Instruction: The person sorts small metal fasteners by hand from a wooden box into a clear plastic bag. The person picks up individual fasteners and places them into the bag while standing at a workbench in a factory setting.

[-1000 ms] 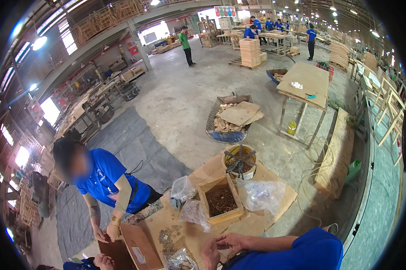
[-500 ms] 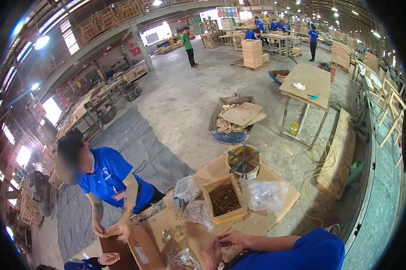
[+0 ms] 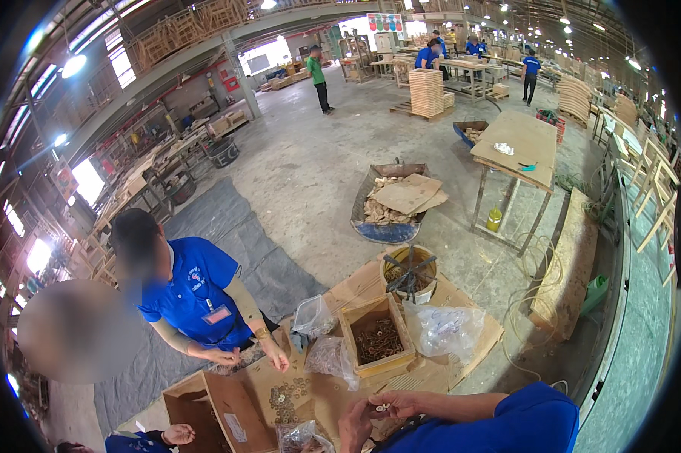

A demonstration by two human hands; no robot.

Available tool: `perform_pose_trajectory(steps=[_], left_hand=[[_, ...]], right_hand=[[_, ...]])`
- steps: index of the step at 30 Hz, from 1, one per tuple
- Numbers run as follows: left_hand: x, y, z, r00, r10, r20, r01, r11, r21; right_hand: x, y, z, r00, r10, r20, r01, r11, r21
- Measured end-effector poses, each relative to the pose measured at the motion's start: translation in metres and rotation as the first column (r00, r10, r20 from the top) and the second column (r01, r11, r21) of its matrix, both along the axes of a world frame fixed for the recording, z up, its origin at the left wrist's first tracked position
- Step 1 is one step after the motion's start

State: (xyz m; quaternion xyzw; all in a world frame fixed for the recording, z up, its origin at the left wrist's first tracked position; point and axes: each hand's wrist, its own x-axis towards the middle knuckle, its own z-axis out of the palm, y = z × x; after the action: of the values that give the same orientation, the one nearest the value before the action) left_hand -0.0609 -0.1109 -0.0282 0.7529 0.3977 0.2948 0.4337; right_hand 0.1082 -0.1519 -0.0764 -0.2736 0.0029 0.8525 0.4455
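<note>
head view, lower centre of the frame: your right hand (image 3: 398, 405) holds small, pale, roundish pieces (image 3: 382, 408) at its fingertips; your left hand (image 3: 355, 426) sits just beside, its grip too hidden to tell.

The box (image 3: 385, 366) is pale, matt wood, and the screws (image 3: 378, 341) inside look like dull metal. The loose washers (image 3: 289, 396) are metallic, the plastic bag (image 3: 447, 326) glossy and crinkled, the cardboard (image 3: 440, 371) matt, the concrete floor (image 3: 295, 143) smooth but scuffed.
</note>
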Motion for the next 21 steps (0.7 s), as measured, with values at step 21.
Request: perform_pose_trajectory(steps=[21], left_hand=[[-0.018,-0.006,-0.002,0.986,0.06,0.155,-0.012,0.956,-0.294]], right_hand=[[0.01,-0.005,-0.004,0.992,0.084,-0.09,-0.089,0.995,-0.05]])
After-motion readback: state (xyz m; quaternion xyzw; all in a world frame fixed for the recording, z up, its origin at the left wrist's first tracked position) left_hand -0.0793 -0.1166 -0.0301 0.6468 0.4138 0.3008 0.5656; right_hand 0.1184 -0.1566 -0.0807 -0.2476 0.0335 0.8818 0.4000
